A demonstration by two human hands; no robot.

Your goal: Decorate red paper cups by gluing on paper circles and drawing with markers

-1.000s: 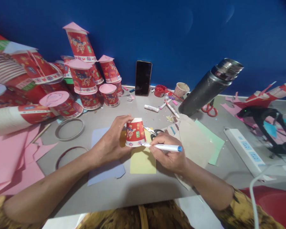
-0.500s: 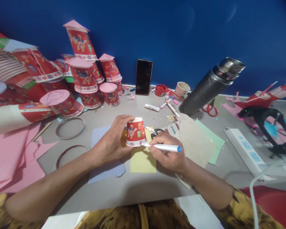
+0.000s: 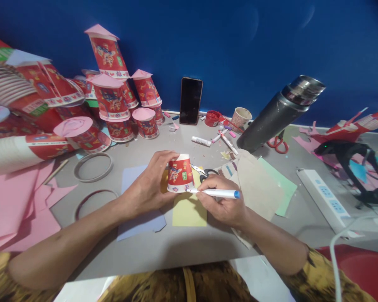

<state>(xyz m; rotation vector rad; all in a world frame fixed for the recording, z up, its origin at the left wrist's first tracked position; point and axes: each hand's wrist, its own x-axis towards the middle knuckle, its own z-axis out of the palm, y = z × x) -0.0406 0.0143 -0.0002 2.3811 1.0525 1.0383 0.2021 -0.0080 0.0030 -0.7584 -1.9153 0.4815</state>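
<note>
My left hand is closed around the left side of a red paper cup, held upside down with its white rim at the bottom. Small purple and pink marks show on that rim. In my right hand is a white marker pen with a blue end pointing right; its tip touches the cup's rim. Black-handled scissors lie just behind, partly hidden by my right hand. Beneath the hands are a yellow sheet and a blue sheet of paper.
Stacked red cups with pink paper tops stand at left, near pink paper and tape rings. A phone leans on the wall. A dark flask, red-handled scissors and a power strip are at right.
Almost nothing differs. The view has shifted very slightly; both hands keep their hold, with the pen tip still at the cup's rim.
</note>
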